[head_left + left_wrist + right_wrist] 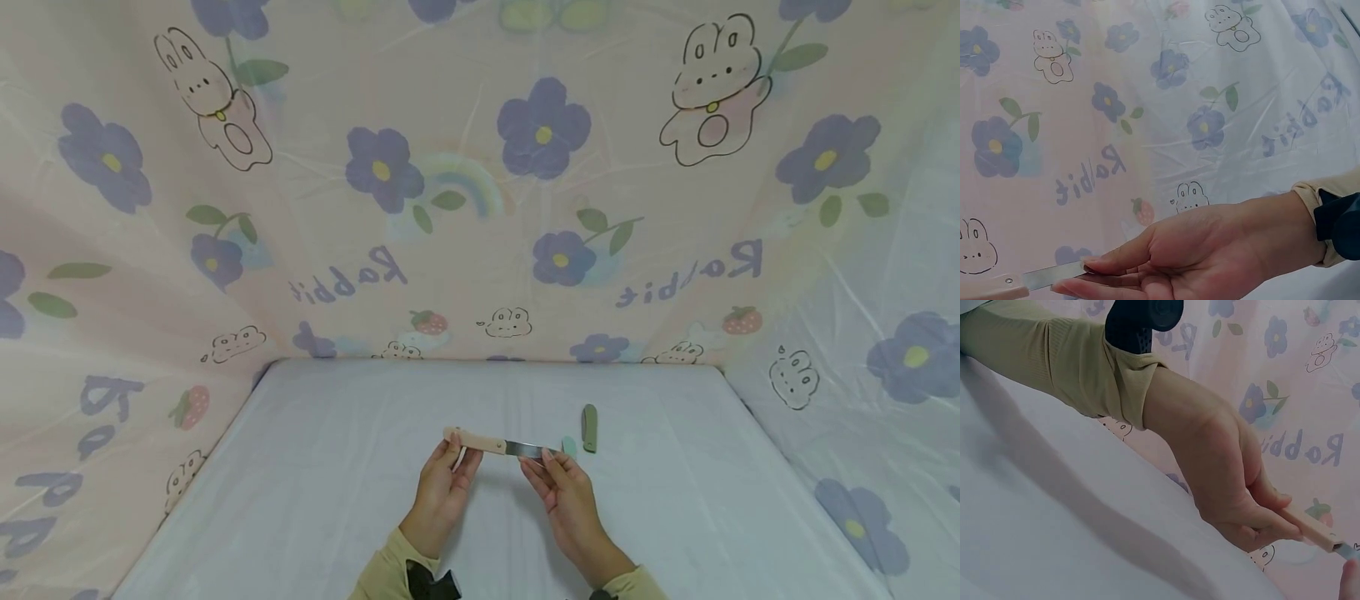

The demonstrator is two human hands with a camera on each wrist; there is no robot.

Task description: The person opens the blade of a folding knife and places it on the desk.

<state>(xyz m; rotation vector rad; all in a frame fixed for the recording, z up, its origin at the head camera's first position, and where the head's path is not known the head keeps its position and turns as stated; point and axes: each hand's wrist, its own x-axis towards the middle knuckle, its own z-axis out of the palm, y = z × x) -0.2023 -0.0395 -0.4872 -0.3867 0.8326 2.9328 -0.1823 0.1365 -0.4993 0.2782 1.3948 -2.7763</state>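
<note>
"One knife (504,447), held up above the counter (360,475). Gripped how?"

"Left hand (442,493) curled on the pale handle (474,440); right hand (572,504) pinching the blade (525,451) toward its tip. Knife spans the gap between."

"How far along?"

"Blade already out, roughly in line with handle. I'd judge it midway: not folded, not set down, both hands engaged."

"Others?"

"Green knife (590,429), seemingly folded, untouched, beyond the right hand. Mint piece (569,447) just beside it, partly hidden; can't tell what."

"Surface, surroundings?"

"Counter white, faint creases running away from the wearer. Printed cloth (465,75) hangs at back and both sides: rabbits, purple flowers, strawberries, a rainbow. 'Rabbit' lettering reads backwards. Light soft, rather dim."
</note>
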